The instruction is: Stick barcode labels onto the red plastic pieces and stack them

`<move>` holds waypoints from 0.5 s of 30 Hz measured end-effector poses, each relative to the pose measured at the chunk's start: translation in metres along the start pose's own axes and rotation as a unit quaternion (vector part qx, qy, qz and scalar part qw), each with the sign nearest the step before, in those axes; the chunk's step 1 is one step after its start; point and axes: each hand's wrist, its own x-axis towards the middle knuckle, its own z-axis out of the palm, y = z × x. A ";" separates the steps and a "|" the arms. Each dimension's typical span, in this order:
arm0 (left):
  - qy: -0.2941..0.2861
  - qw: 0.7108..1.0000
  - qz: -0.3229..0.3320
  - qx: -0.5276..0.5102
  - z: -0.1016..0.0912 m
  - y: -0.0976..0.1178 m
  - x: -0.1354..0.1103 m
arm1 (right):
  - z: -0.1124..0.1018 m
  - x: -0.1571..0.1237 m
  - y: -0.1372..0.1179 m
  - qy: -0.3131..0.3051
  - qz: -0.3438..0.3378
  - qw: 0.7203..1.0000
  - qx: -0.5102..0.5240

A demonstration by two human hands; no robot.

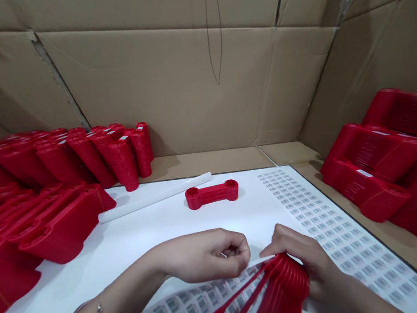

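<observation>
My right hand [312, 260] is wrapped round the end of a fanned-out stack of red flat plastic pieces [288, 280]. The pieces spread apart toward the bottom edge of the view. A thin white strip [260, 260] lies between the stack's top end and my left hand [215, 253], whose fingers are closed in a pinch on it. My right thumb rests close to the strip's other end. Below both hands is a sheet of printed barcode labels [181, 310], partly hidden by my left forearm and the red pieces.
A small red stack with round ends [213, 194] lies ahead on the white tabletop [156, 227], beside a white tube [153, 199]. Many red stacks [65, 218] fill the left; more red stacks [369, 183] stand right. Another label sheet [337, 232] lies right. Cardboard walls [171, 90] enclose the back.
</observation>
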 end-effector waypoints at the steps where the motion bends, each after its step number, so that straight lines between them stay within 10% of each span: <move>1: -0.005 1.000 0.001 -0.002 0.000 -0.001 0.001 | 0.000 0.000 0.000 -0.001 -0.004 1.000 0.000; 9: -0.014 1.000 0.009 -0.012 -0.004 -0.009 0.003 | -0.002 0.001 -0.001 -0.005 0.010 1.000 0.007; 15: 0.137 0.987 0.027 0.081 -0.012 0.010 -0.011 | -0.007 0.006 -0.002 0.054 0.023 0.998 0.002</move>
